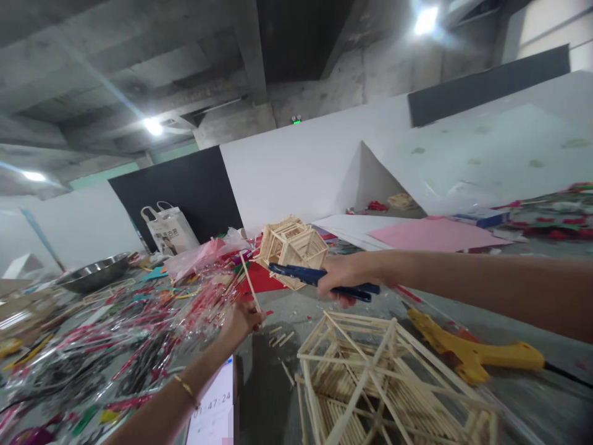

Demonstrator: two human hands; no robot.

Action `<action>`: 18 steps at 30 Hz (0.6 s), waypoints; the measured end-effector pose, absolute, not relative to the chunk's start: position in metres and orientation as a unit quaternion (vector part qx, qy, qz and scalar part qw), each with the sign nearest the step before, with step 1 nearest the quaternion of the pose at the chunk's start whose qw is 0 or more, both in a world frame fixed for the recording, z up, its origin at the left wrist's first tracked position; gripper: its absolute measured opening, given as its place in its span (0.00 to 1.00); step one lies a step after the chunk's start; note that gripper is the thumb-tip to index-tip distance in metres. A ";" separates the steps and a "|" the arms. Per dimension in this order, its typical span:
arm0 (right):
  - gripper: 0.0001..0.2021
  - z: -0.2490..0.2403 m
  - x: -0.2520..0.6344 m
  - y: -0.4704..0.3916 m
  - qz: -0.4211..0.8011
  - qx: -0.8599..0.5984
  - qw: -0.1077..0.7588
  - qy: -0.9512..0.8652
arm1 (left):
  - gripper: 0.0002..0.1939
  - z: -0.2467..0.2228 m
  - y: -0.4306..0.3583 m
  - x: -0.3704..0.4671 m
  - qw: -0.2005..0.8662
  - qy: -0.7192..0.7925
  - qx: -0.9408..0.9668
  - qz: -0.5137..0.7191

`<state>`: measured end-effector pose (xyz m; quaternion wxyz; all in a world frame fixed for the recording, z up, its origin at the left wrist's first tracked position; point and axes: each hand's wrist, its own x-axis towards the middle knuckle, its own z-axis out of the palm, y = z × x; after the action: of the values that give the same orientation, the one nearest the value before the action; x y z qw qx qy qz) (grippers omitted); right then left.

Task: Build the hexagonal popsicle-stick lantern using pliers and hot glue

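Note:
My left hand (243, 318) pinches the lower end of a thin wooden stick (250, 281), which stands tilted up and to the left. In my right hand (340, 278) is a pair of dark blue pliers or cutters (299, 272), its tip pointing left, to the right of the stick and apart from it. Right behind the tool sits a rounded lattice of wooden sticks (294, 244). Nearest me stands a larger open stick frame (370, 364). Several short stick pieces (280, 337) lie between my left hand and this frame.
A yellow glue gun (472, 352) with a black cord lies at right. Wrapped bundles (139, 334) cover the left side. A phone (215, 402) lies under my left wrist. Behind are a metal bowl (97, 272), a white bag (169, 230) and pink paper (435, 235).

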<state>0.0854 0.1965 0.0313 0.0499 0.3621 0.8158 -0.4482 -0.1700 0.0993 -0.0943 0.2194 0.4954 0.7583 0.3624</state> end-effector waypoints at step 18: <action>0.04 0.030 0.065 0.174 -0.442 0.335 -0.036 0.831 | 0.11 -0.007 0.059 -0.137 0.454 0.608 0.400 0.514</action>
<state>0.0647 0.1739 0.0305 -0.0364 0.3347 0.8313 -0.4422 -0.1374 0.0586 -0.0075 0.4536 0.4003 0.6085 0.5136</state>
